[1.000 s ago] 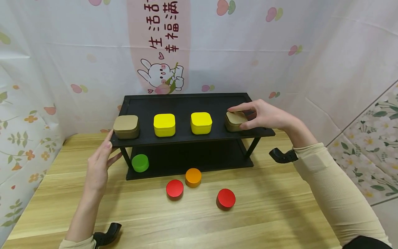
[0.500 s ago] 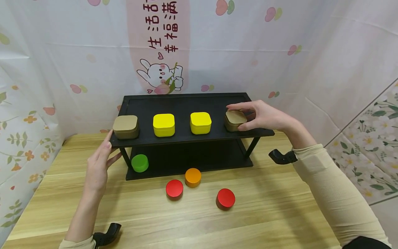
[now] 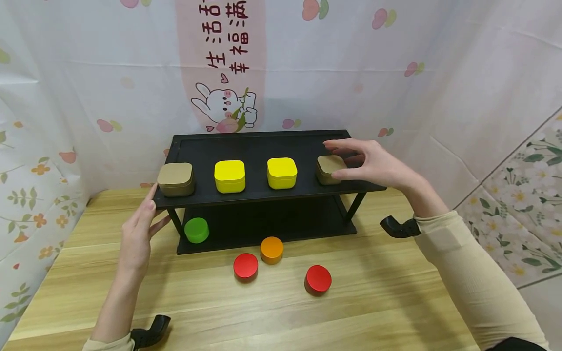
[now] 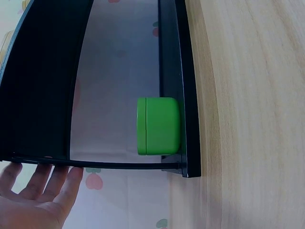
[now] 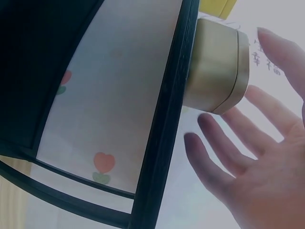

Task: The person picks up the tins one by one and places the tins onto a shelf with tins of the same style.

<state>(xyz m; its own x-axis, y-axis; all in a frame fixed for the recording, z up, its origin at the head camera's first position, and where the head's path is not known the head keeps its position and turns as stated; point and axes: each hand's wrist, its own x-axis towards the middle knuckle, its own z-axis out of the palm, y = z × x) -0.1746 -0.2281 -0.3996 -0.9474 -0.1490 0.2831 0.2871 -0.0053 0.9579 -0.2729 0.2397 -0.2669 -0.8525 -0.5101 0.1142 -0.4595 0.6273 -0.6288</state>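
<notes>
**Right hand [image 3: 371, 161] spread around a tan box [image 3: 327, 169] at the right end of a black shelf [image 3: 254, 146]**

The box sits on the top deck, directly left of the right palm. The thumb reaches along its near side and the fingers its far side. That grip is spread; the right wrist view shows a gap beside the thumb, but contact at the other fingertips is unclear. The box is squarish, with no evident long axis.

The right hand is much nearer. The left hand [image 3: 136, 234] touches the shelf's left end, fingers extended.

Leftward along the deck, apart from one another, stand a yellow box [image 3: 282, 174], a second yellow box [image 3: 230, 177] and another tan box [image 3: 176, 180]. The nearer yellow one would limit leftward movement. A green container [image 3: 196, 230] sits below.
</notes>
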